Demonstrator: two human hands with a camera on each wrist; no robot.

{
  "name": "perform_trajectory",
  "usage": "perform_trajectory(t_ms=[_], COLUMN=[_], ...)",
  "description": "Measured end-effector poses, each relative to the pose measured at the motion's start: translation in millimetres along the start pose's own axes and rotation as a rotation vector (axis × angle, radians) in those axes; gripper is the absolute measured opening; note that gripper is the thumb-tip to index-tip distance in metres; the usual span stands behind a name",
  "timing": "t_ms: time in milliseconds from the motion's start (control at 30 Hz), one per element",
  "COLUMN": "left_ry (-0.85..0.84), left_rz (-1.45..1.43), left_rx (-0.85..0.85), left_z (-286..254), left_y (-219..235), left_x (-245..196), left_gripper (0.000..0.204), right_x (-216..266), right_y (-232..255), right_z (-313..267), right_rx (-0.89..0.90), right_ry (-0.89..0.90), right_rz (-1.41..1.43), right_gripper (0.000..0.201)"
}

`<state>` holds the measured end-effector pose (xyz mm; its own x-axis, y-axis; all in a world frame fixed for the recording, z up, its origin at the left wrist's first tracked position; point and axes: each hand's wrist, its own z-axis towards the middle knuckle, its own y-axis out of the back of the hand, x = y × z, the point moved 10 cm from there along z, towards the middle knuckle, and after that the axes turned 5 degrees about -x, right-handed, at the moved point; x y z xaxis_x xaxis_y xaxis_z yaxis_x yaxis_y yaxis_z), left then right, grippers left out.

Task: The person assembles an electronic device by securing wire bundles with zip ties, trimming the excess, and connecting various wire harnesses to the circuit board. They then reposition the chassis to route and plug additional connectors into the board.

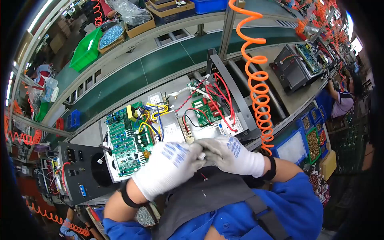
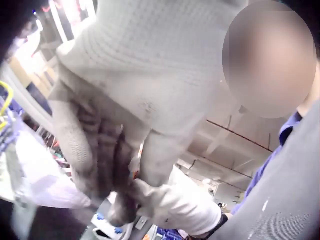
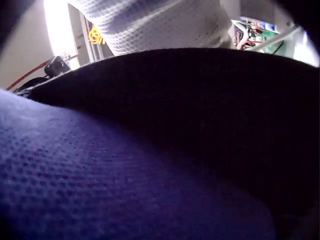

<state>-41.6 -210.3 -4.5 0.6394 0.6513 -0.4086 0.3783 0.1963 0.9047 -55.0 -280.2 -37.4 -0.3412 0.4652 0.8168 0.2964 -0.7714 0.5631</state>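
Hands [image 1: 170,162] [image 1: 230,155] together, fingers curled, pinching white piece [image 1: 201,156]

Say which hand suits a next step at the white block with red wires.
Right, I'd judge: the right hand is close to the white block; the left hand is farther off, beside the large green board.

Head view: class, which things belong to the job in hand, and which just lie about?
Likely the job: left hand, right hand, small white piece, large green circuit board, yellow wires.

Apparently lying about: green bin, clear plastic bag, yellow block.
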Motion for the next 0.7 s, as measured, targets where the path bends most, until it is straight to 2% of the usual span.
perform_trajectory(t_ms=[33,100,133,167,200,233,267,300,333,400,433,467,500,533,567,600,633,667,700], left_ry=[-0.029,-0.109,-0.156,-0.091,-0.082,-0.112,-0.143,-0.090,-0.109,-0.052,-0.096,-0.203,-0.167,-0.123,-0.081,-0.062,-0.056,-0.049,-0.103], left_rz=[-0.021,0.023,0.088,0.059,0.112,0.213,0.319,0.333,0.334,0.201,0.083,-0.057,-0.273,-0.488,-0.679,-0.955,-1.097,-1.237,-1.081], left_rx=[-0.119,-0.353,-0.479,-0.315,-0.250,-0.224,-0.196,0.012,0.000,0.261,0.238,0.015,-0.020,-0.047,-0.081,0.016,0.025,0.029,-0.008], left_z=[8,19,23,36,44,50,56,66,71,80,84,88,86,83,78,71,64,55,63], left_y=[15,41,55,45,33,26,23,13,13,-24,-22,-6,6,17,18,5,-1,0,-8], left_x=[11,31,35,45,50,50,47,52,52,68,69,70,75,79,86,89,90,85,90], left_gripper=[0.034,0.046,0.052,0.057,0.060,0.063,0.066,0.069,0.069,0.070,0.072,0.070,0.068,0.067,0.064,0.062,0.061,0.061,0.059], right_x=[-7,-15,-23,-38,-57,-58,-61,-66,-74,-85,-86,-83,-56,-41,-51,-55,-58,-39,-21], right_y=[-7,6,4,-3,-18,-22,-29,-30,-32,-37,-29,-21,-10,1,2,4,1,3,13], right_z=[3,1,1,1,1,0,-1,-6,-10,-6,-5,-2,12,25,33,40,41,40,39], right_rx=[0.003,-0.304,-0.342,-0.463,-0.577,-0.663,-0.678,-0.766,-0.851,-0.949,-1.013,-1.060,-1.057,-0.980,-0.886,-0.787,-0.626,-0.460,-0.338], right_ry=[-0.005,0.017,-0.139,-0.235,-0.313,-0.247,-0.237,-0.217,-0.196,-0.155,-0.228,-0.302,-0.291,-0.196,-0.215,-0.232,-0.248,-0.258,-0.258], right_rz=[-0.018,0.067,0.062,0.470,0.877,0.992,0.970,0.988,1.007,0.944,0.658,0.372,0.359,0.102,0.037,-0.022,0.206,0.430,0.419], right_gripper=[0.035,0.031,0.026,0.024,0.022,0.022,0.022,0.022,0.022,0.022,0.021,0.021,0.020,0.019,0.018,0.016,0.014,0.013,0.012])
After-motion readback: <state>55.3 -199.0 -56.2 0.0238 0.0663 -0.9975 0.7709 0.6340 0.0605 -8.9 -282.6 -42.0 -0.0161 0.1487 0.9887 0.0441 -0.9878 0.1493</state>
